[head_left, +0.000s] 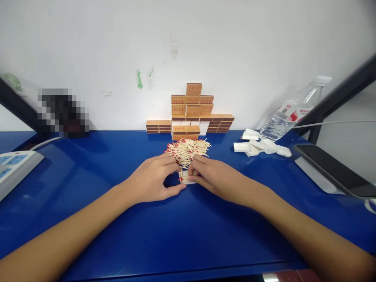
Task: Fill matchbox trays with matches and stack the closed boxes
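A small white matchbox tray [188, 183] lies on the blue table, with a few red-tipped matches [181, 179] in it. My left hand [157, 178] curves around the tray's left end, thumb at the near side and fingertips at the far side. Over the tray's right part, my right hand [213, 176] is closed in a pinch on matches, its fingers partly hiding them. Just beyond both hands spreads a loose heap of wooden matches [188, 150], many with their red heads to the left.
Stacked matchboxes [193, 111] stand against the white wall. Several white empty trays [258, 146] lie to the right, near a leaning water bottle [289, 111] and a phone [335, 168] on a white support. A power strip [17, 168] sits at the left; a pixelated dark object [64, 113] stands behind.
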Available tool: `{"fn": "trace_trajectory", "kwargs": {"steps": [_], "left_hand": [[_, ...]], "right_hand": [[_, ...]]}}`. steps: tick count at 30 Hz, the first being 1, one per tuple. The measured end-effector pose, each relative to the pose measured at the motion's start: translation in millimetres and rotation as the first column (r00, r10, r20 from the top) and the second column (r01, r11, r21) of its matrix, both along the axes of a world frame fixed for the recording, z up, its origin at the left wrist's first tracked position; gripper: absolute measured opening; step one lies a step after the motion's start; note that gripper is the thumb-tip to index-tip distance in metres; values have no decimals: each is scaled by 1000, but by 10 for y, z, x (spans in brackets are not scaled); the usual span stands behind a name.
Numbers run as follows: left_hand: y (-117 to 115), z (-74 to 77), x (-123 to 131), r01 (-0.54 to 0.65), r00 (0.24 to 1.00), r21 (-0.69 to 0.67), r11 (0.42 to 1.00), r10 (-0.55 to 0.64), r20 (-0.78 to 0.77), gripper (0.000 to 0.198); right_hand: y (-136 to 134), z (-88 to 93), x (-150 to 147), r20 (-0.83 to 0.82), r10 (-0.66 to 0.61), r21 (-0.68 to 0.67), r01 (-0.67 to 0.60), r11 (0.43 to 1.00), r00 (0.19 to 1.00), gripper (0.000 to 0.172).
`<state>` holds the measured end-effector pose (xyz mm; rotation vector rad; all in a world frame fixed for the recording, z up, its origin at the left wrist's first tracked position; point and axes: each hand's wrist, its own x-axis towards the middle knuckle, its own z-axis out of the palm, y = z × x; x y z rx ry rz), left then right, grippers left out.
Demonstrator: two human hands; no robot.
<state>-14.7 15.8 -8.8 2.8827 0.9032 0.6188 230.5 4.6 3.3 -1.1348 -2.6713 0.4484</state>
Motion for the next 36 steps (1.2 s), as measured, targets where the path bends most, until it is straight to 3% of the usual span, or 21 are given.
{"fn": "trace_trajectory", "kwargs": {"steps": [7,12,17,21,26,36], "left_hand": [[-13,4,-4,21,1000,14,1000,-21,12,26],[-34,7,13,59,998,53,997,-60,27,26],[-35,6,22,61,998,49,997,-62,23,27],[-29,7,14,55,998,30,998,-55,8,28],[-35,8,19,66,998,47,997,-66,13,27],[-32,-10,21,71,997,46,996,-72,11,27]], "right_hand": [[0,65,53,-87,12,55,-7,998,996,9],[-8,21,4,-161,42,63,-32,997,986,18],[18,-27,5,-161,56,82,-43,996,985,9],[20,7,38,-154,72,107,-56,993,986,12],[10,4,45,-132,118,38,-114,993,984,17],[-14,10,39,-14,70,29,-70,997,997,14]]}}
